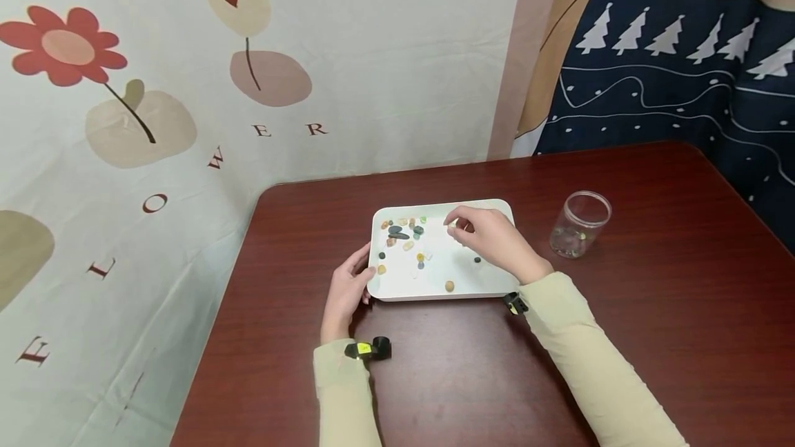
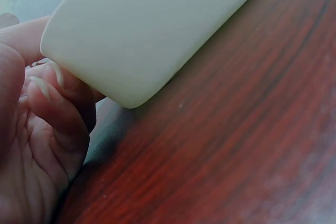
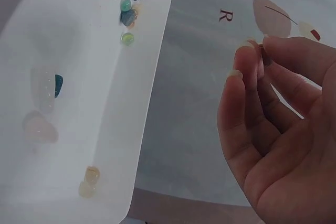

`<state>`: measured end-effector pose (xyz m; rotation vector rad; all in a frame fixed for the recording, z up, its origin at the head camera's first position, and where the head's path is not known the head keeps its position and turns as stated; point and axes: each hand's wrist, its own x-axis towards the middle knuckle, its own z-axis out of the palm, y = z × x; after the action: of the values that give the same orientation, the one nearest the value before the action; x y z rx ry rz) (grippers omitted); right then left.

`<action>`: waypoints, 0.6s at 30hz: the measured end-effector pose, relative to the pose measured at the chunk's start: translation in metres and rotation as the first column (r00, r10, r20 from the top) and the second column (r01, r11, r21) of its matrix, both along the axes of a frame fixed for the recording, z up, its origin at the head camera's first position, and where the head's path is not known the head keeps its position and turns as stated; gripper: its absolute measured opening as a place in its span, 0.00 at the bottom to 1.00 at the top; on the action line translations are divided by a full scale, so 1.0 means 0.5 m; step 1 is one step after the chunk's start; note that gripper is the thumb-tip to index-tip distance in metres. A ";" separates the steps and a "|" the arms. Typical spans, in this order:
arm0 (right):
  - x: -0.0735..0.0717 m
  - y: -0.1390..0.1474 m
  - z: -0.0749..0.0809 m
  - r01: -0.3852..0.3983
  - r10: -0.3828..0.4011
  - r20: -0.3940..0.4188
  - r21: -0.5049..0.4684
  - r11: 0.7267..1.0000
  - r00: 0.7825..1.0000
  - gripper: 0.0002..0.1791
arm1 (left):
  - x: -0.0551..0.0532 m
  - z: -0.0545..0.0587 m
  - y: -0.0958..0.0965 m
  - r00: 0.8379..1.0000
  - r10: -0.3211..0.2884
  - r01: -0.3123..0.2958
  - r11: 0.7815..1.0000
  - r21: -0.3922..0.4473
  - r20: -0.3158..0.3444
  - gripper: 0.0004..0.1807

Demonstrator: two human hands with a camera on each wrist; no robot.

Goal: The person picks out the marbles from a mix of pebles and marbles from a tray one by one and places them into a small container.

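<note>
A white rectangular tray (image 1: 410, 288) lies on the table, with small coloured stones scattered in it. My left hand (image 1: 348, 288) grips its near left corner, thumb at the rim. In the left wrist view, fingers curl beside the tray's wall (image 2: 157, 24). Above the tray's right half, my right hand (image 1: 493, 236) pinches a small stone between thumb and fingertips. The fingertips (image 3: 247, 51) mostly hide that stone. Dark elongated stones (image 1: 399, 235) cluster at the tray's back left. A round tan stone (image 1: 450, 286) lies near the front rim.
To the right of the tray stands a clear jar (image 1: 580, 223) with a few small stones at its bottom. The reddish-brown table (image 1: 435, 378) meets a flower-printed cloth (image 1: 397, 54) behind. A dark blue tree-patterned cloth (image 1: 671, 88) hangs at the back right.
</note>
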<state>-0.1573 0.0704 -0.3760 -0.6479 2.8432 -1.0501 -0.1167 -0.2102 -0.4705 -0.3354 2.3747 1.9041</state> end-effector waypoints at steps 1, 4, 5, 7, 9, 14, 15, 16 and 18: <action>0.003 0.003 -0.001 0.006 -0.006 0.007 -0.017 1.000 1.000 0.09 | 0.001 0.001 0.000 1.000 0.001 -0.001 1.000 0.000 0.000 0.26; 0.013 0.011 -0.006 0.028 -0.025 0.041 -0.073 0.997 0.999 0.09 | 0.003 0.002 -0.001 1.000 0.004 -0.004 1.000 -0.002 -0.003 0.26; 0.016 0.015 -0.008 0.040 -0.035 0.054 -0.091 0.995 0.998 0.09 | 0.003 0.002 -0.001 1.000 0.003 -0.003 1.000 -0.002 -0.003 0.26; 0.021 0.022 -0.012 0.058 -0.049 0.074 -0.121 0.991 0.996 0.09 | 0.003 0.002 -0.001 1.000 0.002 -0.002 1.000 -0.004 -0.006 0.26; 0.025 0.029 -0.016 0.073 -0.061 0.084 -0.142 0.987 0.995 0.09 | 0.003 0.002 -0.001 1.000 0.000 0.000 1.000 -0.004 -0.008 0.26; 0.033 0.044 -0.020 0.108 -0.090 0.102 -0.178 0.978 0.991 0.08 | 0.002 0.001 -0.001 1.000 -0.005 0.005 1.000 -0.006 -0.006 0.26; 0.035 0.047 -0.020 0.114 -0.095 0.110 -0.185 0.976 0.989 0.09 | 0.002 0.001 -0.001 1.000 -0.006 0.006 1.000 -0.005 -0.005 0.26; 0.036 0.050 -0.020 0.121 -0.099 0.120 -0.194 0.974 0.988 0.09 | 0.002 0.001 -0.001 1.000 -0.008 0.008 1.000 -0.003 -0.003 0.26; 0.037 0.056 -0.020 0.134 -0.107 0.133 -0.209 0.969 0.985 0.10 | 0.002 0.002 -0.001 1.000 -0.008 0.008 1.000 0.001 -0.005 0.26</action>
<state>-0.1386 0.0985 -0.3861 -0.4094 2.7161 -1.3842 -0.1157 -0.2109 -0.4697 -0.3213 2.3739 1.9049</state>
